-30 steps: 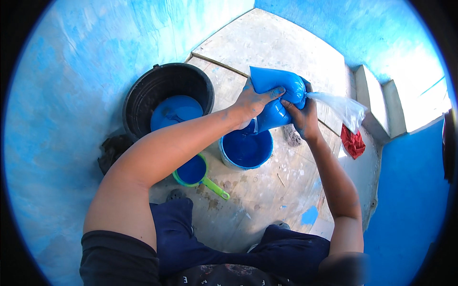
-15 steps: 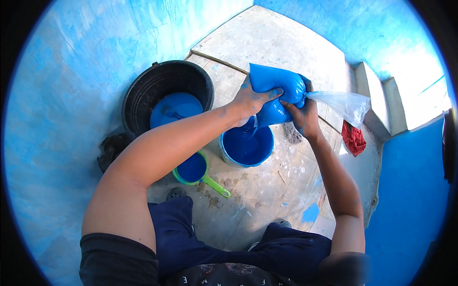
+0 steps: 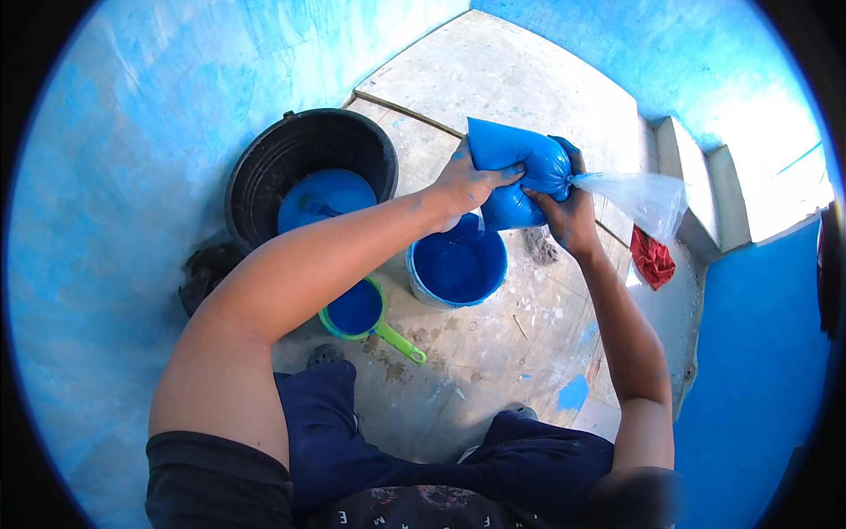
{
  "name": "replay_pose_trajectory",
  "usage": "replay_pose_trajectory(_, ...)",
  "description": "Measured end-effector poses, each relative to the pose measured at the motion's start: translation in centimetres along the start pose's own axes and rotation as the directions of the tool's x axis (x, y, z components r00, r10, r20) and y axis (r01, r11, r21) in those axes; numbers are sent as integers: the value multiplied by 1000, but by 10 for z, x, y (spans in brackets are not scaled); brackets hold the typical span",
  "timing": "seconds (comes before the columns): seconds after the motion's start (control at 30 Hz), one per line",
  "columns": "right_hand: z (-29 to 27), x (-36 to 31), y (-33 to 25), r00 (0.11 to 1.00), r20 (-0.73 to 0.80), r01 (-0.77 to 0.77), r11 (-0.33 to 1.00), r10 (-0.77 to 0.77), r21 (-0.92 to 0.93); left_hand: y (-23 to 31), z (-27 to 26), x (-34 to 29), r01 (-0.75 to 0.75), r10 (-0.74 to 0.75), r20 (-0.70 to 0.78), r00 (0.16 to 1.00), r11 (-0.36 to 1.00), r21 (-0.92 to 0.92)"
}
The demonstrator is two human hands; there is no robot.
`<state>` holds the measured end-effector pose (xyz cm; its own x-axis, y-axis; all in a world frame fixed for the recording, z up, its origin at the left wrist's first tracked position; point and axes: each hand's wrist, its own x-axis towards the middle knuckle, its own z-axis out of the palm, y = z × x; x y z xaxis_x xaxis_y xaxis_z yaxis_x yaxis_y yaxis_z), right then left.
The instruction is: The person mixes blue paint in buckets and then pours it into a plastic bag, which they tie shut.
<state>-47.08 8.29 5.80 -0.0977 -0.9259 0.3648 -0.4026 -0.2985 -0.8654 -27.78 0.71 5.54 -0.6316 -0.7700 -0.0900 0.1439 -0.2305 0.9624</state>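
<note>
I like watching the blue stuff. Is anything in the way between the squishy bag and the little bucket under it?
Nothing visible. The blue bag, squeezed by the left hand and right hand, hangs right over the open small bucket.

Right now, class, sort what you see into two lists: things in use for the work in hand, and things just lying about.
In use:
left hand
right hand
bag of blue paint
small paint bucket

Lying about:
black tub
green scoop
red cloth
dark rag
</note>
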Motion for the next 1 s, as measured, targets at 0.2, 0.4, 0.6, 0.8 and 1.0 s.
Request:
replay_pose_trajectory(0.2, -4, -5, 0, 999, 35, 24, 1000, -24, 6, 1, 1, 1, 38, -38, 49, 998, 999, -3)
replay_pose_trajectory(0.4, -1, -8, -6, 999, 13, 37, 999, -37, -9, 36, 7, -29, 68, -79, 54, 995, 982, 177)
replay_pose_trajectory(0.6, -5, -7, -4, 992, 80, 96, 993, -101, 65, 49, 24, -56, 105, -80, -127, 989, 973, 207)
replay_pose_trajectory(0.8, 6, -2, -9, 987, 102, 119, 991, -124, 54, 38, -5, -51, 34, 70, -195, 978, 874, 484)
replay_pose_trajectory(1.0, 8, -5, -11, 988, 80, 123, 983, -135, 137, 23, -23, -38, -57, 180, -106, 978, 718, 693)
